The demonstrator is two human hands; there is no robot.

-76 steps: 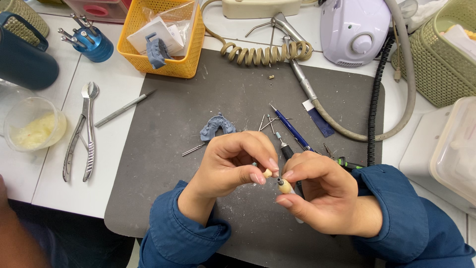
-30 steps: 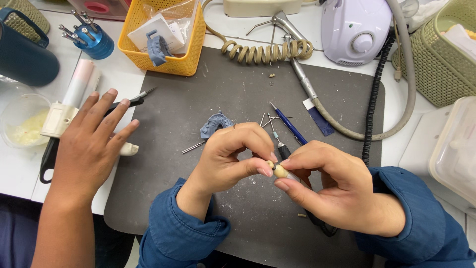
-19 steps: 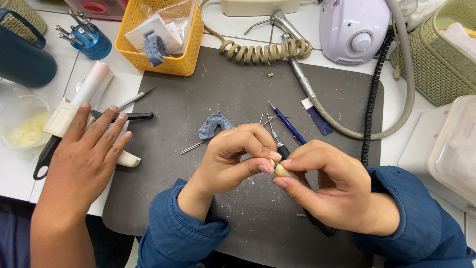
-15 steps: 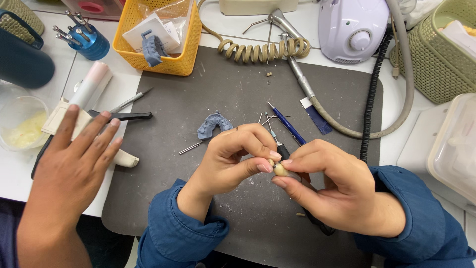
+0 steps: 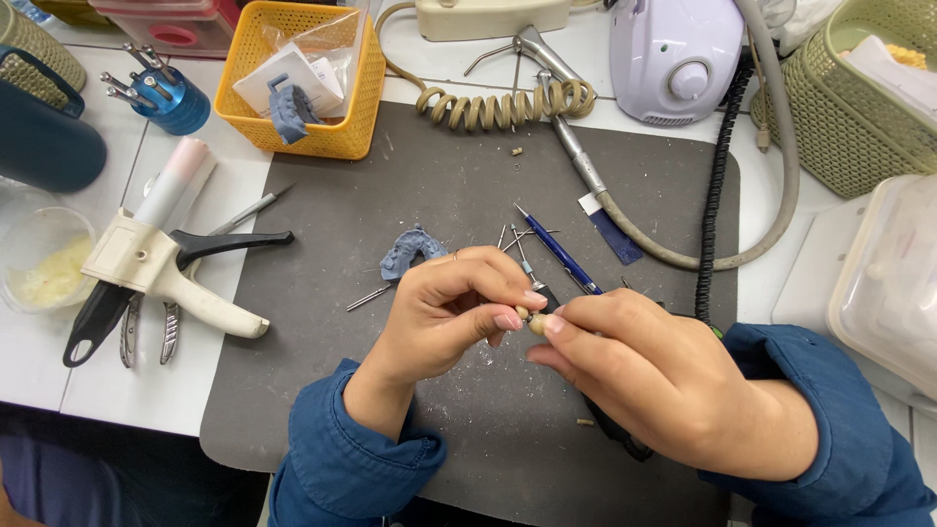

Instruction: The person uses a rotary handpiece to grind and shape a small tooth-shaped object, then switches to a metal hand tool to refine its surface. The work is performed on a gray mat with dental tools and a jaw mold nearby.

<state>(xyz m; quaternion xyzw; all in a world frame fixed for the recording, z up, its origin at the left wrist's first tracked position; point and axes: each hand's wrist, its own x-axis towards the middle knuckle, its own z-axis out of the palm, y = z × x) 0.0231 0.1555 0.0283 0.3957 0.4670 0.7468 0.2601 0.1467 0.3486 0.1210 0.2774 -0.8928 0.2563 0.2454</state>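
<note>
My left hand (image 5: 444,312) and my right hand (image 5: 649,376) meet over the dark grey mat (image 5: 410,176). Together the fingertips pinch a small cream tooth-shaped piece (image 5: 534,322). Under my right palm lies a dark handpiece (image 5: 615,437), and whether that hand grips it I cannot tell. A blue-grey impression piece (image 5: 410,250) lies on the mat just beyond my left hand. Beside it rest a blue pen-like tool (image 5: 558,251) and thin metal instruments (image 5: 515,238).
A cream dispensing gun (image 5: 156,273) with a black trigger lies on the white table at left, over metal pliers (image 5: 146,332). Behind stand a yellow basket (image 5: 305,78), a blue bur holder (image 5: 161,96), a white motor unit (image 5: 673,59), green baskets (image 5: 859,107) and a clear box (image 5: 893,283).
Another person's hand set the dispensing gun down at left over the pliers and has withdrawn out of view. My own hands stay together on the small piece.
</note>
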